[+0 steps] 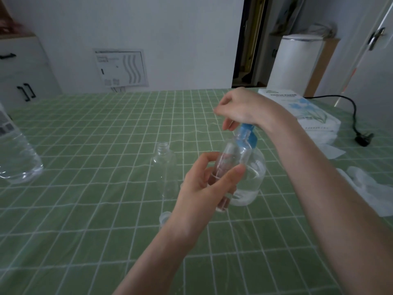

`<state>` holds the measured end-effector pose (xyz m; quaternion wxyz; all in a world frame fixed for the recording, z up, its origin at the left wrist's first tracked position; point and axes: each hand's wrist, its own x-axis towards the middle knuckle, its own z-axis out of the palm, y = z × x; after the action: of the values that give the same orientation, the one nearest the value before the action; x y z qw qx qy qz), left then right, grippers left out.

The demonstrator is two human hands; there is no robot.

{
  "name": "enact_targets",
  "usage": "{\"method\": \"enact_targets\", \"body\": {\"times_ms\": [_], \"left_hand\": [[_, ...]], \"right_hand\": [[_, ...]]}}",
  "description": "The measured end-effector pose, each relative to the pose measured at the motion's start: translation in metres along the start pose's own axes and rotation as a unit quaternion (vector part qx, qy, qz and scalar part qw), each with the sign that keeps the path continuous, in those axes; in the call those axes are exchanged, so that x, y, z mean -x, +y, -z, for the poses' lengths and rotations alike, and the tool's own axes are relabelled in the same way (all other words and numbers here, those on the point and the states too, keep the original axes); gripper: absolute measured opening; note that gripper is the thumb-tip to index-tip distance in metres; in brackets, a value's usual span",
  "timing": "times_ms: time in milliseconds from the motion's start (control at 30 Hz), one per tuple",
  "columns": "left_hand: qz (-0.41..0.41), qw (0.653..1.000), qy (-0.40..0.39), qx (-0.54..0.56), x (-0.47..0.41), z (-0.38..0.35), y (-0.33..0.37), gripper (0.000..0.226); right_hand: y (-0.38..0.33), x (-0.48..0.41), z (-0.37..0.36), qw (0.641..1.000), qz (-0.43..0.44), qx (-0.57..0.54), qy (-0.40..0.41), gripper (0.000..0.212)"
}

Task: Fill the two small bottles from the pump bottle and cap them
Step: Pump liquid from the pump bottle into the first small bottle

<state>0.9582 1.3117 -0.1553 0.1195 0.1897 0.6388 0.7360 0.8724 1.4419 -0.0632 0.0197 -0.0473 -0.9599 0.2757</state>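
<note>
The left hand (202, 188) grips one small bottle (231, 158) at the pump bottle (255, 173) spout. The right hand (244, 109) rests on the pump; I cannot tell if its fingers wrap it. If the mouth slips aside, liquid could spill on the bench (95, 135).
</note>
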Motion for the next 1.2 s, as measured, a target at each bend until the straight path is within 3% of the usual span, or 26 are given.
{"method": "enact_targets", "body": {"times_ms": [533,833,1200], "left_hand": [[0.001,1.000,-0.002,0.000,0.0001,0.0013,-0.0037,0.028],[-0.007,1.000,-0.004,-0.001,-0.0008,0.0020,-0.0010,0.032],[-0.003,1.000,-0.001,0.002,-0.0006,0.0010,-0.0016,0.029]], "right_hand": [[0.0026,0.0002,-0.0069,0.999,-0.023,0.017,-0.041,0.037],[-0.0030,0.0000,-0.0014,1.000,0.015,0.001,0.017,0.033],[0.0032,-0.0038,-0.0072,1.000,-0.012,0.014,-0.023,0.036]]}}
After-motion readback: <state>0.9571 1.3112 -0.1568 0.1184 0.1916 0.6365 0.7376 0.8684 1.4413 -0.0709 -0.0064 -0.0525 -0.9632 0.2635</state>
